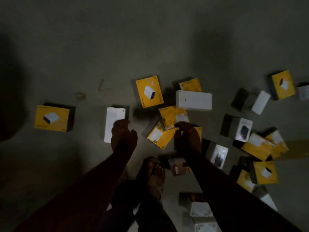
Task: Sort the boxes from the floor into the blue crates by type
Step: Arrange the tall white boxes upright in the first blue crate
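Many small boxes lie scattered on a dim grey floor. My left hand (124, 133) hangs with loosely curled fingers over the right side of a flat white box (113, 123) and holds nothing. My right hand (187, 137) is over a pile of yellow boxes; its curled fingers meet the lower edge of a tilted yellow box (173, 116), which lies on another yellow box (160, 137). Dark and blur hide whether it grips. A yellow box with a white cube picture (149, 92) and a plain white box (193, 100) lie just beyond. No blue crate is in view.
A lone yellow box (52, 118) lies at the left. Several more yellow, white and grey boxes crowd the right side (260, 148) and lower right. My sandalled foot (155, 174) stands between my arms, beside a small box (177, 168). Bare floor stretches beyond.
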Demonstrator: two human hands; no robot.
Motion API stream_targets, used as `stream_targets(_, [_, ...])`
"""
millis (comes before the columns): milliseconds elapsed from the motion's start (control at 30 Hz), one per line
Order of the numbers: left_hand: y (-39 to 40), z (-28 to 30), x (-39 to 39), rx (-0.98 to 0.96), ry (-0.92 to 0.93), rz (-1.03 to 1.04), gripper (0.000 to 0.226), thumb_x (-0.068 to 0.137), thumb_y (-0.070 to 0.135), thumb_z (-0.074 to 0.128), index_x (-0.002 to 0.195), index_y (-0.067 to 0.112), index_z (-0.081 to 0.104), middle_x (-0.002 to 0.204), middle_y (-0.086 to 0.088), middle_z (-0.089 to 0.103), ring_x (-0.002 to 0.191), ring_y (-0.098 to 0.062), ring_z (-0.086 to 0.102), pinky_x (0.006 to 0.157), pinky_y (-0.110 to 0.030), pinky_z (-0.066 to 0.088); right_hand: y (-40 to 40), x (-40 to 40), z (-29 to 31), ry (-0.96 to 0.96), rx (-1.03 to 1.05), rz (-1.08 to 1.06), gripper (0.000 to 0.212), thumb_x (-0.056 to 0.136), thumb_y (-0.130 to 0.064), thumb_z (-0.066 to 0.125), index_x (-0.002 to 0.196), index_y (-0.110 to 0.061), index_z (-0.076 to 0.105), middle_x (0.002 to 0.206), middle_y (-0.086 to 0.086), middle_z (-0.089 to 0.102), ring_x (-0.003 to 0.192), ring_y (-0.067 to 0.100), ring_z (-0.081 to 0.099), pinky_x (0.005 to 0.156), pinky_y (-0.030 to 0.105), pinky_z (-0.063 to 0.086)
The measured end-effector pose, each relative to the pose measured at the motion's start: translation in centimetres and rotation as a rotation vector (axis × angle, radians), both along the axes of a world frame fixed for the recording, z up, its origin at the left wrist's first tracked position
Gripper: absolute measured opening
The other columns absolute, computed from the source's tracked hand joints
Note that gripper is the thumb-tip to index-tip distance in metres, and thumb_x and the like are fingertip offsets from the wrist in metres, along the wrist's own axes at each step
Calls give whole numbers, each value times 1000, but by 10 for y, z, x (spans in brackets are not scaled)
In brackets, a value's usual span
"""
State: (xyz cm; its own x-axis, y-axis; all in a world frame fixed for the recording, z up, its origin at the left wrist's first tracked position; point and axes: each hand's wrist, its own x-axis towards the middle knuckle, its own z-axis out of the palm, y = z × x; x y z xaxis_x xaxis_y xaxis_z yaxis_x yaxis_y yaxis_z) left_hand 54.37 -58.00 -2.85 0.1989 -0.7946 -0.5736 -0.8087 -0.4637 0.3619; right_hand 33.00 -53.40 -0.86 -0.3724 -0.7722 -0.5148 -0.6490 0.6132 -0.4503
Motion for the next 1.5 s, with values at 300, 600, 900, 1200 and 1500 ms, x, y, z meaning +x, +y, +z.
stream_targets(300, [-20, -101, 16, 180, -352, 227, 110, 69, 36, 83, 153, 11, 17, 151, -18, 31, 134, -41, 36, 107, -52, 31, -62, -55, -78, 344, 27, 265, 86, 84, -5, 68, 157, -22, 27, 167, 7, 19, 154, 33, 18, 116, 55, 36])
stream_targets(600, [-18, -80, 9, 171, 83, 257, 105, 42, 39, 90, 127, 24, 30, 119, 0, 52, 110, -26, 56, 87, -45, 58, -103, -100, -75, 551, 304, 392, 93, 65, -62, 82, 133, -11, 44, 135, 18, 45, 128, 41, 40, 109, 53, 35])
stream_targets(900, [0, 152, -36, 285, 620, 270, 94, 49, 38, 100, 128, 16, 54, 110, 0, 70, 96, -18, 72, 70, -28, 60, -1, -25, 144, -358, 137, -532, 84, 72, -71, 76, 132, -23, 44, 128, 0, 57, 121, 29, 58, 95, 39, 48])
stream_targets(1200, [48, 450, -79, 427, 757, 0, 68, 60, 41, 94, 118, 28, 62, 109, 6, 72, 96, -11, 70, 75, -28, 57, 121, -15, 435, -550, -45, -906, 81, 70, -77, 71, 132, -27, 56, 119, -7, 69, 104, 10, 68, 80, 29, 58])
stream_targets(1500, [136, 605, -115, 435, 767, -420, 60, 61, 44, 94, 111, 30, 63, 111, 5, 70, 100, -16, 69, 86, -38, 59, 247, -7, 591, -745, -339, -1181, 56, 83, -28, 81, 134, -20, 61, 121, 7, 73, 106, 27, 72, 91, 49, 60])
